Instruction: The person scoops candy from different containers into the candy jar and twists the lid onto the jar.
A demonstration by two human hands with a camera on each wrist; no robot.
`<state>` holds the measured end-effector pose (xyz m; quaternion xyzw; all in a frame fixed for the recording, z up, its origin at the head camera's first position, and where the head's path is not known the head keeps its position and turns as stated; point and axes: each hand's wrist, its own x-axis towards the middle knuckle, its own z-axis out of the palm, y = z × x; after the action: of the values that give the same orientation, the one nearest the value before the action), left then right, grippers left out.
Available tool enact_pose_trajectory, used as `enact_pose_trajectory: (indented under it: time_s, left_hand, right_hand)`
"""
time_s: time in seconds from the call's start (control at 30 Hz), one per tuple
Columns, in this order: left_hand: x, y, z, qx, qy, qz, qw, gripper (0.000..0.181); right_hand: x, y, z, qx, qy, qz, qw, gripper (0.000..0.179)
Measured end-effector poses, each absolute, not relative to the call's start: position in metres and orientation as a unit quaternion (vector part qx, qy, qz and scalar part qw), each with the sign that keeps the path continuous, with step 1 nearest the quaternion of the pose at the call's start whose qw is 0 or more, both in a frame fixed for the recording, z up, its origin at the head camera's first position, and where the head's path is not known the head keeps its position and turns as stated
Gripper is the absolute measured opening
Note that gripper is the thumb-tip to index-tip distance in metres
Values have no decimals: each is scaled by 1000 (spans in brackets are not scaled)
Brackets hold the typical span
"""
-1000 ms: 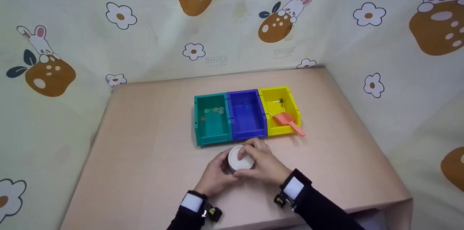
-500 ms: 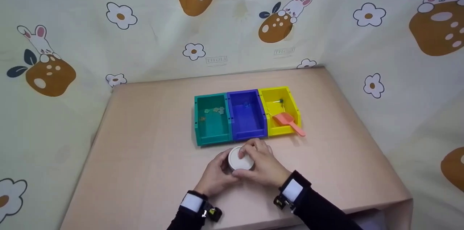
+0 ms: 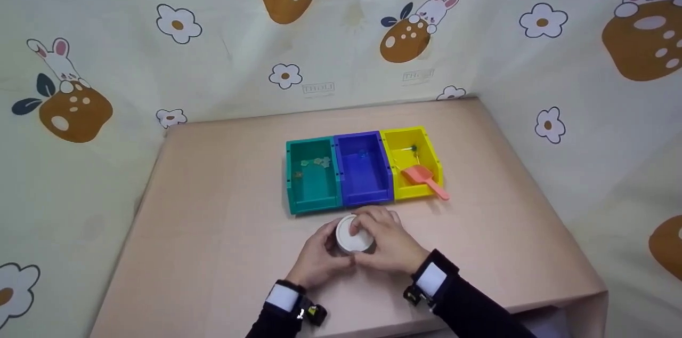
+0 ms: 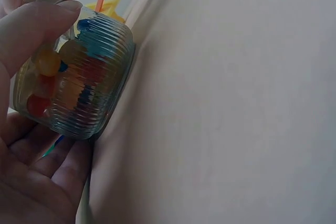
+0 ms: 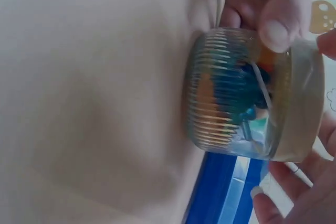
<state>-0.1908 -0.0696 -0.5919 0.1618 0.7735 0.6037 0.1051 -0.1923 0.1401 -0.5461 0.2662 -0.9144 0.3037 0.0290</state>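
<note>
A clear ribbed glass jar (image 5: 226,95) with a whitish lid (image 3: 352,243) stands on the table in front of the bins. Colourful small pieces show through its wall, among them blue, red and orange ones. My left hand (image 3: 315,262) grips the jar's body, thumb (image 4: 39,27) on the near side and fingers curled below it in the left wrist view. From the right, my right hand (image 3: 393,244) holds the lid, its index finger bent over the top and its thumb at the near edge. The lid sits on the jar's mouth.
Behind the hands stand three joined bins: green (image 3: 314,192), purple (image 3: 366,183) and yellow (image 3: 395,138). Small pieces lie in them. A pink scoop (image 3: 420,174) leans in the yellow bin, its handle over the front rim. The table's front edge (image 3: 511,310) is close to the forearms.
The right thumb has shifted slightly right along the lid's near edge, and the right fingers have moved a little nearer. The left hand and the jar have stayed in place.
</note>
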Motion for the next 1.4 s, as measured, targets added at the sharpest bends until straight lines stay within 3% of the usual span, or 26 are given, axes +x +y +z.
enact_pose_trajectory:
  time_s: [0.53,0.9,1.2,1.4]
  left_hand:
    - [-190,-71,-593,153,774,605,106,87]
    - [-189,-69,-593,155,784,594,93,88]
    - [-189,-67,-594,164,793,583,73,87]
    - [-189,-67,-597,154,800,576,63,88]
  right_hand:
    - [-190,137,-549,248,-917,311,29,47]
    - [-186,137,-550,251,-921,291,64,47]
    - [-180,132,-559,241,-914,302,126,46]
    - [-179,128,-561,225,-914,314,126,45]
